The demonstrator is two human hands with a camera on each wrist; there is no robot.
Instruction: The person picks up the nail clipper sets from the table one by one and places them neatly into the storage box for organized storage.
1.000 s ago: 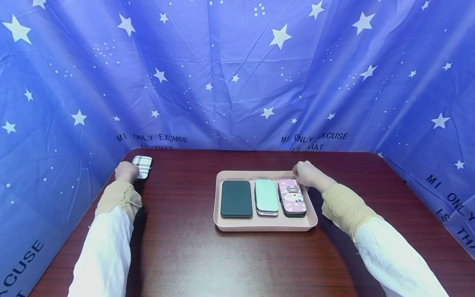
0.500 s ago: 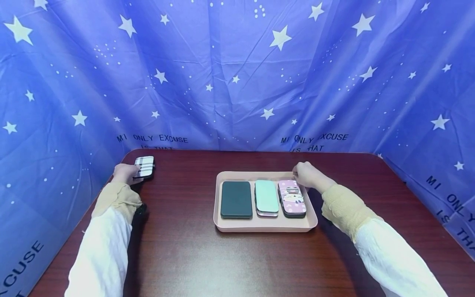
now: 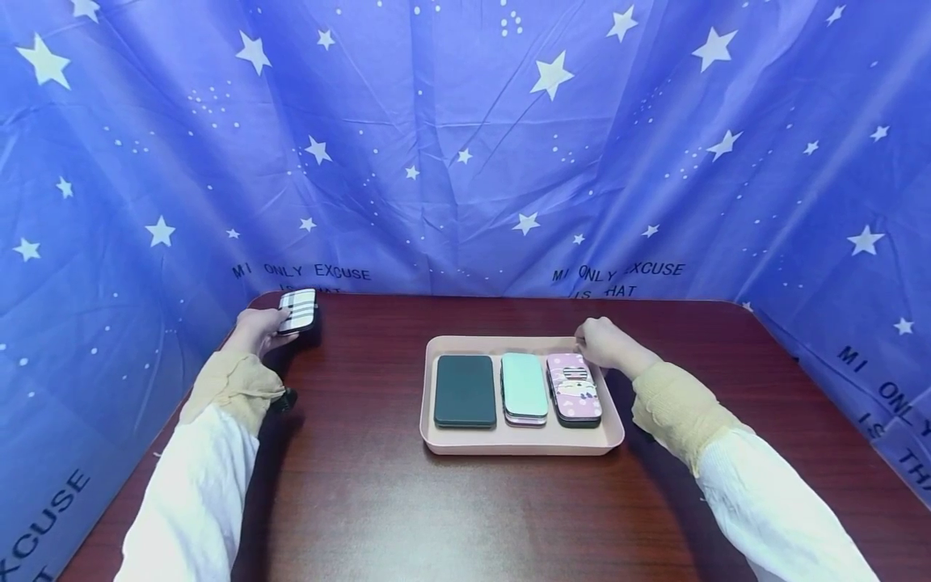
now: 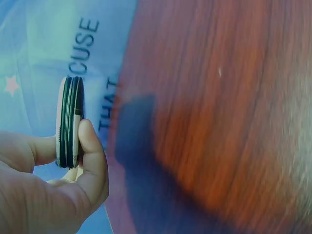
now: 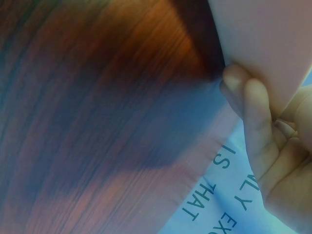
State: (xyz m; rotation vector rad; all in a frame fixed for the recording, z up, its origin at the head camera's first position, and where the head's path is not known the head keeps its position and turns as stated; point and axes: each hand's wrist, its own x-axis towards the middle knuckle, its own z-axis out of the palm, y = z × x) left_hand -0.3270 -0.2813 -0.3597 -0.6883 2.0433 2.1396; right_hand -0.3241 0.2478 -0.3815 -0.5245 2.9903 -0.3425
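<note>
At the table's far left corner my left hand [image 3: 262,327] pinches a flat plaid case [image 3: 298,309] with rounded corners, white with dark stripes on top. In the left wrist view the case [image 4: 70,122] is edge-on, showing dark and light layers, with thumb and fingers on opposite faces. My right hand [image 3: 604,339] grips the far right corner of a pale pink tray [image 3: 520,444]. Fingers and thumb lie on either side of the tray wall [image 5: 268,44] in the right wrist view. A dark green case [image 3: 465,392], a mint case [image 3: 524,384] and a pink patterned case [image 3: 579,394] lie in the tray.
The mint and pink cases each have another layer showing beneath them. The tray stands on a dark red wood-grain table [image 3: 378,517]. A blue curtain [image 3: 465,202] with white stars and lettering hangs behind the table and along its sides.
My left hand has lifted the plaid case from the table and moved it a little to the right and away. The right hand and the tray hold their place.
</note>
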